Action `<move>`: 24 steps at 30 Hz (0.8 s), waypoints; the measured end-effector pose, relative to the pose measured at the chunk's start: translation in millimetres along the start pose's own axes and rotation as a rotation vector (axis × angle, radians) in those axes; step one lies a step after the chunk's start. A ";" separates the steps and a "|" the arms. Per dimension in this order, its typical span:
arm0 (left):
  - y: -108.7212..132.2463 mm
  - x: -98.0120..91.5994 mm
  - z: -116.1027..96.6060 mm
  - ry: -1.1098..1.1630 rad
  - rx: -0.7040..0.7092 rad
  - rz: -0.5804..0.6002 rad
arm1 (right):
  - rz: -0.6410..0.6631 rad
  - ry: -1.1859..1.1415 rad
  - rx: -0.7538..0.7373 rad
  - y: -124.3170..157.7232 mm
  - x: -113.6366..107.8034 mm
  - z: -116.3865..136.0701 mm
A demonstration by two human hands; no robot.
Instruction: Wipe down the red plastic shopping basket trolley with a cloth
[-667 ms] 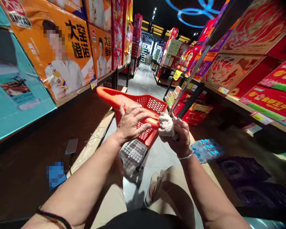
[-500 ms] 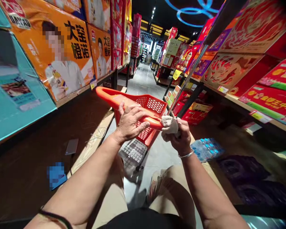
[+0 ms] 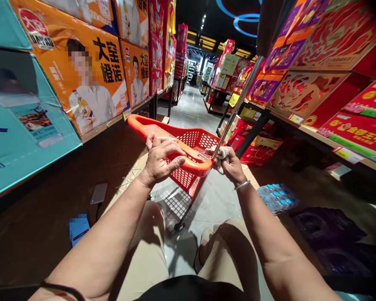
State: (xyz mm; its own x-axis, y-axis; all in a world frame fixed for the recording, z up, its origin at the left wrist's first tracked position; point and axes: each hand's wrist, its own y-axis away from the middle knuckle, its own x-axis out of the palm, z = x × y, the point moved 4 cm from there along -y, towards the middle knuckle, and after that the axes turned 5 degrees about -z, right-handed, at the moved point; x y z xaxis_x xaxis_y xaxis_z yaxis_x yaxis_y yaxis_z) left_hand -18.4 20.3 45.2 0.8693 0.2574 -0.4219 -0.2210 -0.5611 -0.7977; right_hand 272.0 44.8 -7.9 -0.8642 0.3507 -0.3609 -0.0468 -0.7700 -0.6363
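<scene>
An orange-red plastic shopping cart (image 3: 188,171) with perforated walls stands in front of my knees. My left hand (image 3: 164,156) lies over its near handle bar, fingers curled across it and thumb along the near side. At the right end of that bar, my right hand (image 3: 230,165) is closed on a crumpled whitish cloth (image 3: 221,156). The cloth is pressed around the corner where the bar meets a slanting metal pole (image 3: 238,102). This pole rises to the upper right and has a dark upper part. Part of the cloth is hidden by my fingers.
Orange drink cartons (image 3: 87,79) and a turquoise carton (image 3: 28,125) fill the left shelf. Red gift boxes (image 3: 357,129) line the right shelf. Low down lie a shrink-wrapped pack of bottles (image 3: 277,197), a phone-like slab (image 3: 99,193) and a blue item (image 3: 80,230). A grey aisle floor (image 3: 191,100) runs ahead.
The cloth in my right hand has shifted slightly up and now wraps around the corner by the pole. My left hand has slid a little left. The view has turned slightly.
</scene>
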 end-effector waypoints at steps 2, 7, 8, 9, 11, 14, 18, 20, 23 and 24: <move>0.1 -3.8 3.7 0.010 0.000 0.005 | 0.017 0.057 0.012 -11.8 -4.1 -3.9; -0.7 -10.3 15.1 -0.010 0.008 0.024 | 0.165 -0.159 0.216 -17.8 2.8 9.1; -0.5 -11.1 15.1 -0.038 0.001 0.016 | 0.221 -0.202 0.249 -16.6 7.6 13.5; 0.0 -11.8 13.2 -0.072 -0.009 -0.003 | 0.261 -0.217 0.268 -16.2 11.9 16.9; 2.9 -12.5 2.9 -0.143 -0.035 -0.071 | 0.301 -0.200 0.280 -19.2 18.4 18.7; 11.8 -5.5 -24.8 -0.195 -0.010 -0.127 | 0.296 -0.159 0.298 -30.5 23.5 8.4; 22.5 17.4 -45.4 -0.201 0.064 -0.003 | 0.224 -0.111 0.327 -41.6 24.7 -11.7; 23.2 23.8 -40.5 -0.228 0.056 0.018 | 0.211 -0.138 0.330 -41.6 26.3 -16.7; 20.0 22.5 -27.3 -0.229 0.048 -0.012 | 0.184 -0.160 0.307 -37.7 29.8 -18.5; 18.7 19.8 -23.3 -0.225 0.049 -0.027 | 0.163 -0.144 0.295 -36.0 30.9 -18.3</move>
State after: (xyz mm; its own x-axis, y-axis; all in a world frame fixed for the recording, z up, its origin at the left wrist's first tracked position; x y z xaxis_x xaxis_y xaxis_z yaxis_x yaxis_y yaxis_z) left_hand 5.0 -3.4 31.9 0.7560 0.4435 -0.4813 -0.2250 -0.5144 -0.8275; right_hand 256.1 93.1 -8.6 -0.9329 0.1480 -0.3282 -0.0268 -0.9376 -0.3468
